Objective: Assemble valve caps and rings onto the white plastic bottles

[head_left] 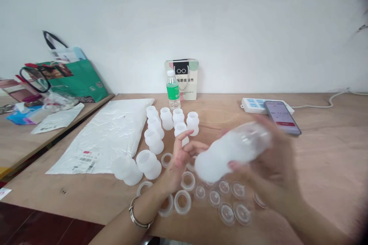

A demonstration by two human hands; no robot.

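Note:
My right hand (pixel 276 160), smeared by motion, is wrapped round a white, waisted plastic bottle (pixel 218 157) with a clear dome-shaped cover (pixel 255 138) at its upper end. The bottle is tilted, its rounded base toward my left hand. Close beside that base, my left hand (pixel 184 157) has its fingers apart and holds nothing; whether a fingertip touches the bottle I cannot tell. Beneath both hands lie several translucent rings (pixel 183 202) and several clear disc-shaped pieces with raised centres (pixel 226 213). Several open white bottles (pixel 148 164) stand left of and behind my left hand.
A white plastic mailer bag (pixel 100 134) lies at the left. Behind are a water bottle (pixel 173 92) and a paper bag (pixel 189 84). A phone (pixel 283 116) leans on a power strip (pixel 250 104) at the right. A green bag (pixel 83 80) stands on the adjoining table.

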